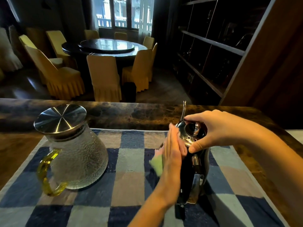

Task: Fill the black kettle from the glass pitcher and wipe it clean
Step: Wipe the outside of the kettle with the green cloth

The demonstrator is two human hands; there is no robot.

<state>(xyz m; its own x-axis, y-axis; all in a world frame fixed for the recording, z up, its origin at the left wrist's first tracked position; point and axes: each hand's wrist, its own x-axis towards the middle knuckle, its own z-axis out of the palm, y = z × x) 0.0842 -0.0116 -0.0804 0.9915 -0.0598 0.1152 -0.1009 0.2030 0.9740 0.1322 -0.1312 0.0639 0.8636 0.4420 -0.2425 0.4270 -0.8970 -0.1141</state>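
Tipping is what I am worrying about most. I am pressing my left hand flat, fingers straight, against the left side of the black kettle with its polished steel top. A small pale green and pink cloth is being trapped between palm and metal. My right hand is clamping over the kettle's crown, thumb on the near side and fingers curling over the far rim. The kettle is standing upright on the right part of the blue, tan and grey chequered towel covering the dark marbled counter. It is well apart from the hammered glass pitcher with the yellow handle and steel lid, which is sitting on the towel's left part.

If I am pushing sideways harder than my right hand is bracing, the tall narrow body could be tilting rightward. Any water inside could then be slopping out through the thin curved spout on the far side. The soft towel is probably giving an unsteady footing, so the base may be rocking. My palm is covering the cloth only partly, and its loose corner could be slipping free. I cannot tell whether the lid is seated, so my top grip may be shifting it.
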